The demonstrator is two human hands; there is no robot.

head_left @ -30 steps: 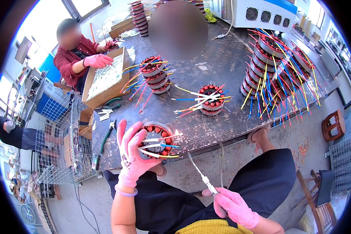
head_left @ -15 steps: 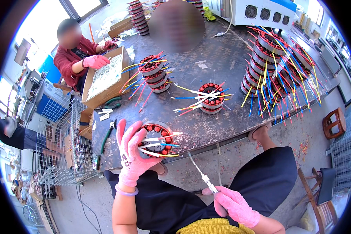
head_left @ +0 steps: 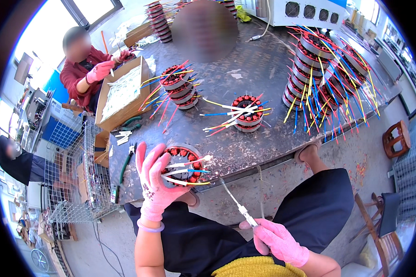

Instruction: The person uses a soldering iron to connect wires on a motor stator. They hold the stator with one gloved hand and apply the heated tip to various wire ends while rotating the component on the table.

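Note:
My left hand (head_left: 159, 182), in a pink glove, grips a ring-shaped motor stator (head_left: 196, 155) with red windings at the near table edge. Its fingers wrap round the ring's left side. White-sleeved red, blue and yellow leads stick out to the right, and a bright glow sits at the red lead's end. My right hand (head_left: 279, 242), gloved too, is closed round the grey handle of a soldering-iron-like tool (head_left: 244, 211) with a long thin rod. The rod points up-left; its tip is near the lead ends, apart from them.
A single stator (head_left: 247, 121) and a short stator stack (head_left: 176, 87) stand beyond my hands. Tall stacks (head_left: 305, 69) rise at right. Green-handled pliers (head_left: 125, 167) lie left, near white sleeves (head_left: 123, 137). A co-worker sits behind a cardboard box (head_left: 101, 119); a wire cage (head_left: 78, 184) stands beside the table.
The glow at the red lead's end looks whiter and more compact. The co-worker's gloved hand has risen from the box with a small white piece. My hands hold nearly the same pose.

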